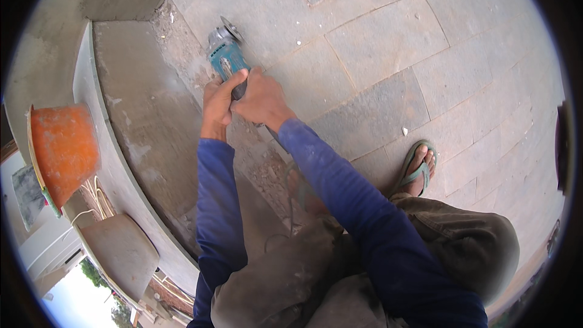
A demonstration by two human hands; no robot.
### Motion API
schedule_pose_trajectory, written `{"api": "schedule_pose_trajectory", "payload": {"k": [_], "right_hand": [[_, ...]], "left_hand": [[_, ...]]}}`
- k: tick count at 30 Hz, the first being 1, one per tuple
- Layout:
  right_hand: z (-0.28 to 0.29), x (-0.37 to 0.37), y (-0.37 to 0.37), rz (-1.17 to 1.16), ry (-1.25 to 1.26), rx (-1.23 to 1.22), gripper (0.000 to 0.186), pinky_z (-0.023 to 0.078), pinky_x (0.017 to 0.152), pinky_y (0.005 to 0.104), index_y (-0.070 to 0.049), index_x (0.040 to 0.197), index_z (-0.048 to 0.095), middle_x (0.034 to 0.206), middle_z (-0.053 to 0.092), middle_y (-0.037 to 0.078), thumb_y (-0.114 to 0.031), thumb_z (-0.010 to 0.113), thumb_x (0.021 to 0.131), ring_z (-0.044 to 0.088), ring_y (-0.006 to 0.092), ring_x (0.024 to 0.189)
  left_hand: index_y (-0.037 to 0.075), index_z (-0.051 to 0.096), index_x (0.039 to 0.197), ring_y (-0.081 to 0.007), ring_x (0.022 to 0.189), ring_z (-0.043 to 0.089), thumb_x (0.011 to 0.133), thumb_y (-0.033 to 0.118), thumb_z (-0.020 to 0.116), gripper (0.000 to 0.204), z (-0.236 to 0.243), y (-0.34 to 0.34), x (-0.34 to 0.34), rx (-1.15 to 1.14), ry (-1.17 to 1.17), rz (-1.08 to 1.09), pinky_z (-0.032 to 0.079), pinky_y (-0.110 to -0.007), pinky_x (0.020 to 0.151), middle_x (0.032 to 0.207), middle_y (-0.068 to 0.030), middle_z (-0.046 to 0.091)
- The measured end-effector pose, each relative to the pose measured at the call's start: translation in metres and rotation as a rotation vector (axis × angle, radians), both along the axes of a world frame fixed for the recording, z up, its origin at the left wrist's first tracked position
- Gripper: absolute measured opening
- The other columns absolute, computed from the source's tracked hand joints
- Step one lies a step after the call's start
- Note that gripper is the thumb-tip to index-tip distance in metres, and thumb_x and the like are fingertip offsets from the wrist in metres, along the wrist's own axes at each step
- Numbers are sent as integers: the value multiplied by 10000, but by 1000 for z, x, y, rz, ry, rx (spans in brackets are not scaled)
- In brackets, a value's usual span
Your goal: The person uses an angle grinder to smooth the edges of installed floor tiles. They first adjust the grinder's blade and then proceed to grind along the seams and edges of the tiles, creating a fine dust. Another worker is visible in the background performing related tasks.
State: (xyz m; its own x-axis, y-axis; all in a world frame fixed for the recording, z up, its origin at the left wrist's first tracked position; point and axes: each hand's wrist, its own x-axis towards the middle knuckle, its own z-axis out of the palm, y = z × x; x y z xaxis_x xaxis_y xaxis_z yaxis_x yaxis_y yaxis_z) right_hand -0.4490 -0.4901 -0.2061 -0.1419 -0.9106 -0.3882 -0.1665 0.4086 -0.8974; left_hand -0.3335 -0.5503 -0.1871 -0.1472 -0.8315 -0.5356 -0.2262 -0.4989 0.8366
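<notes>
Both my hands are closed around a teal angle grinder [226, 56], whose disc [231, 29] points away from me over the edge of the grey floor tiles. My left hand [220, 102] wraps the body from the left, its thumb lying across the top. From the right, my right hand [262, 100] grips the rear part, so most of the handle is hidden under my fingers. Beneath the tool runs a rough strip of broken mortar [188, 64] beside the tiles. I cannot tell whether the disc touches the tile.
Left of the strip lies a smooth cement surface [136, 103] with a raised curved edge [112, 146]. Beyond it are an orange tub [64, 149] and a greyish tub [121, 252]. My sandalled foot [419, 170] rests on the tiles [388, 103]. A cable [290, 197] trails near my legs.
</notes>
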Motion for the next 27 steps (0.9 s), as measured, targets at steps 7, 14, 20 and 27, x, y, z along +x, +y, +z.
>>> {"api": "schedule_pose_trajectory", "payload": {"k": [7,14,20,27], "right_hand": [[3,-3,0,32,11,29,665,572,866,451,124,1128,526,974,696,293,-234,831,659,710,429,955],[10,-6,-3,76,34,82,678,568,909,438,111,1167,516,1034,694,276,-216,837,668,704,411,1008],[10,-8,-3,85,31,96,698,571,910,437,115,1181,510,1037,692,283,-224,841,668,703,414,1017],[11,-9,-2,102,24,95,720,576,908,431,118,1191,503,1040,691,279,-238,850,671,705,410,1016]], "left_hand": [[-72,651,1122,-168,853,691,837,187,829,424,-4,-2,3,0,3,6,553,-285,728,1011,-111,707],[-67,635,1193,-174,935,693,871,207,814,459,-6,-4,8,43,2,-27,555,-306,814,1082,-105,701],[-65,628,1209,-178,941,694,871,203,813,469,-6,-3,7,49,5,-30,558,-307,817,1093,-109,698],[-66,631,1199,-187,935,700,860,202,820,471,-7,-1,6,42,-11,-10,562,-309,817,1092,-124,703]]}}
